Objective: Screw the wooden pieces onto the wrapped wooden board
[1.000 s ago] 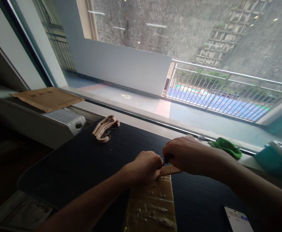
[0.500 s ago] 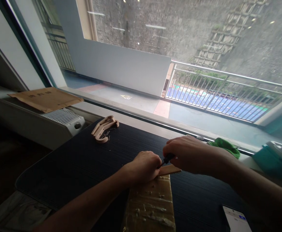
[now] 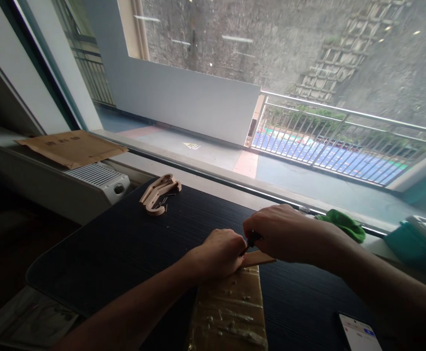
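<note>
While the left hand [image 3: 223,251] presses down at the far end of the taped box [image 3: 231,307], closed over the left part of a wooden piece [image 3: 259,258], the right hand [image 3: 277,234] grips a dark-handled tool [image 3: 254,238], probably a screwdriver. The hands are close but apart, the tool's thin shaft bridging them; how the left fingers wrap underneath is hidden.

To work well here, I'd judge, the shaft should line up with whatever it bears on, with steady pressure along it and the wrist turning without rocking. The left fingers are best kept clear of the tip's path, since a slip would run straight towards them, and the wood should be pinned firmly against the box.

The wooden piece lies on the box, on the dark counter [image 3: 99,253], its long axis running roughly sideways and its free end pointing right, beyond the box's edge. The tool tilts, handle up and to the right, shaft down and to the left; its tip is out of sight.
</note>
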Action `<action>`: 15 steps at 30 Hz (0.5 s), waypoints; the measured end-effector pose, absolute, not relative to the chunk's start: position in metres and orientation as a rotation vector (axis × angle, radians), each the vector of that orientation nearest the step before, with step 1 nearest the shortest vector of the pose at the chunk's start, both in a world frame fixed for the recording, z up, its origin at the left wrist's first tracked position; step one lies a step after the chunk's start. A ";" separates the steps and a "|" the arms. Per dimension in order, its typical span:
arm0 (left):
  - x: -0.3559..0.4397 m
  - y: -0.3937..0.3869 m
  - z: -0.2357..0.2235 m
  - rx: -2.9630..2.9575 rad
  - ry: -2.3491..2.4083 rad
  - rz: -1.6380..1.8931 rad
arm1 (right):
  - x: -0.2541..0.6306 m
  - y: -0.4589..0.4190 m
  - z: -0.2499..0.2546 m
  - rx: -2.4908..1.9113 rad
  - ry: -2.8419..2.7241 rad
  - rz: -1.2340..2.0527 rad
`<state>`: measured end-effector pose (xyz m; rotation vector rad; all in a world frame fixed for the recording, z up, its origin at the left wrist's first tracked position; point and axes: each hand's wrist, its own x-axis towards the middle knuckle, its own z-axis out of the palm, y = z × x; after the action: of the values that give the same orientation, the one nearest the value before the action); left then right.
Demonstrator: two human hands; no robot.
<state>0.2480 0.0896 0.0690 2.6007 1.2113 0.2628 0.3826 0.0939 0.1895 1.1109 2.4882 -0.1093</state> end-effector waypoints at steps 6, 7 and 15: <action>0.248 0.090 0.071 2.579 1.198 0.242 | 0.384 0.092 0.180 1.152 2.545 -0.088; 0.248 0.090 0.072 2.580 1.203 0.236 | 0.387 0.091 0.179 1.175 2.555 -0.084; 0.250 0.089 0.071 2.593 1.216 0.203 | 0.400 0.092 0.185 1.121 2.565 -0.178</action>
<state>0.2496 0.0887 0.0714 2.5934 1.2158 0.2033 0.4003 0.0916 0.1855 1.1211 2.5646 -0.1778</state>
